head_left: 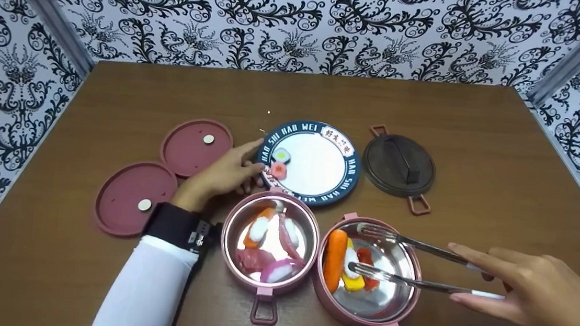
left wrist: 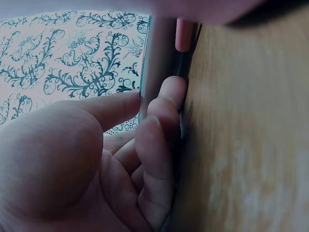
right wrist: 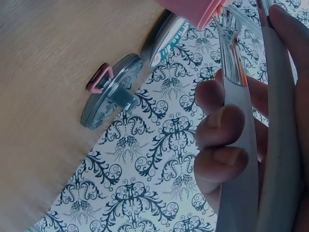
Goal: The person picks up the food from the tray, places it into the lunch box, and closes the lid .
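Three walls [head_left: 302, 22] papered in white with black scrollwork enclosed a brown wooden table [head_left: 482, 122], gray strips running down the corners. From the near left, an arm in a white sleeve [head_left: 145, 287], a black band [head_left: 174, 226] at its wrist, stretched forward over the tabletop; only part of the other forearm entered at right.

The left hand [head_left: 226, 172] was turned on its side at the plate's left edge, its grip closed lightly on the rim, thumb above and bent fingers low beside the wood. The right hand [head_left: 531, 289] came in from the right, its grip clamped on metal tongs [head_left: 436, 287], thumb along one arm and fingers against the other.

Two pink-walled steel pots stood side by side: the right pot [head_left: 328, 300], where the tongs' tips hung apart, and the left pot [head_left: 242, 282], holding several orange, pink and white pieces [head_left: 258, 229]. Beyond them lay the blue-rimmed plate [head_left: 316, 165], between a black lid [head_left: 385, 155] and two round pink lids [head_left: 130, 191].

Inside the right pot, an orange sausage-shaped piece [head_left: 335, 256] leaned by the wall; one tong tip met a white piece [head_left: 351, 260] beside yellow and red ones. On the plate sat a sushi-like roll [head_left: 281, 156] and a small pink round [head_left: 279, 170].
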Action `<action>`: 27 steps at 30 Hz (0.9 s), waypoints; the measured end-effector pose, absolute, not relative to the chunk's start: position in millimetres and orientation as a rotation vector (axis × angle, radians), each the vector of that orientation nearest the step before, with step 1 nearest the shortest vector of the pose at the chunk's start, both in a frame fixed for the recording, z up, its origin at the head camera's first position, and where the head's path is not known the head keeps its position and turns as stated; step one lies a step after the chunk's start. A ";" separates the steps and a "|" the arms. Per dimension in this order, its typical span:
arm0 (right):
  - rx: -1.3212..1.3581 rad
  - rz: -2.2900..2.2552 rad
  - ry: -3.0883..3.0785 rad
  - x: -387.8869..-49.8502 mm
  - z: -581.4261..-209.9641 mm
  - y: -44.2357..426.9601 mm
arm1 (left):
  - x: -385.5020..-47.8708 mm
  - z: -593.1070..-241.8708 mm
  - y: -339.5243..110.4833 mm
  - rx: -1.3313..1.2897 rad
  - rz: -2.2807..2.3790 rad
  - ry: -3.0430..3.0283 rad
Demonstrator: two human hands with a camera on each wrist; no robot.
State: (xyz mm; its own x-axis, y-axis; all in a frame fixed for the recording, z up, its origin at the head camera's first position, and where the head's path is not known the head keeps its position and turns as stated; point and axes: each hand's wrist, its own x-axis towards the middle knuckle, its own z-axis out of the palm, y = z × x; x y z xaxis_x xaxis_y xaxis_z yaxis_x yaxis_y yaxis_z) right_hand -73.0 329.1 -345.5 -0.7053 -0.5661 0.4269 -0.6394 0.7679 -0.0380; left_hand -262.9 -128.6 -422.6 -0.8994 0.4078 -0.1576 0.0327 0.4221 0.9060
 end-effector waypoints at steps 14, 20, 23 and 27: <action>0.934 0.348 -2.466 -129.8 -347.7 294.2 | -262.4 -421.6 -127.7 0.369 1.468 2.336; 0.853 0.344 -2.592 -158.2 -352.6 266.8 | -261.3 -420.3 -127.1 0.350 1.460 2.341; 0.816 0.359 -2.708 -171.4 -354.2 252.5 | -261.4 -420.6 -127.1 0.357 1.464 2.337; 0.788 0.398 -2.854 -187.3 -355.3 235.9 | -262.3 -421.0 -127.1 0.373 1.473 2.325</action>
